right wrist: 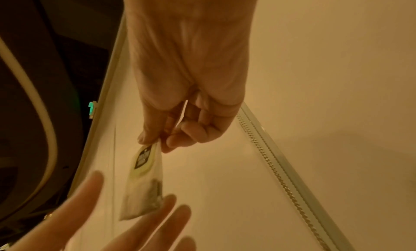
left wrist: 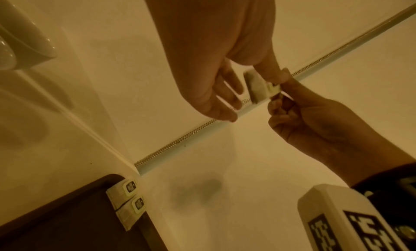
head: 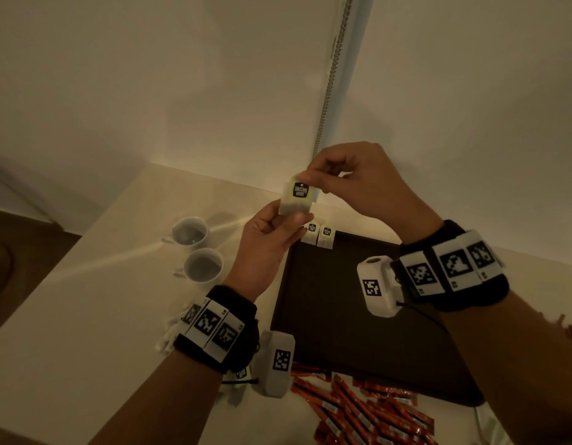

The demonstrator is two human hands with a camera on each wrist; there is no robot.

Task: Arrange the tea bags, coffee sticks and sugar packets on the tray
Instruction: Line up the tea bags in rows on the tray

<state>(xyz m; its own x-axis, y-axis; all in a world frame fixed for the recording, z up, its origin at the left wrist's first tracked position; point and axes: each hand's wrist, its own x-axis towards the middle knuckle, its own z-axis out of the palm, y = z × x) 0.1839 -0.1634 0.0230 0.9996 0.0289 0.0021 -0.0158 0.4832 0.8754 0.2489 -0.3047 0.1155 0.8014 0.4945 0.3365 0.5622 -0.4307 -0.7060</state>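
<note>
Pinching one tea bag (head: 296, 198) above the far corner of the dark tray (head: 342, 316), the right hand (head: 358, 178) grips its top and the left hand (head: 265, 242) its lower edge. Two tea bags (head: 317, 235) lie in that corner, and orange coffee sticks (head: 368, 412) lie on the counter (head: 85, 316) near the tray.

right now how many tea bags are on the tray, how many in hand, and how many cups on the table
white tea bags on the dark rectangular tray: 2
white tea bags held by left hand and right hand: 1
white ceramic cups: 2
total: 5
</note>
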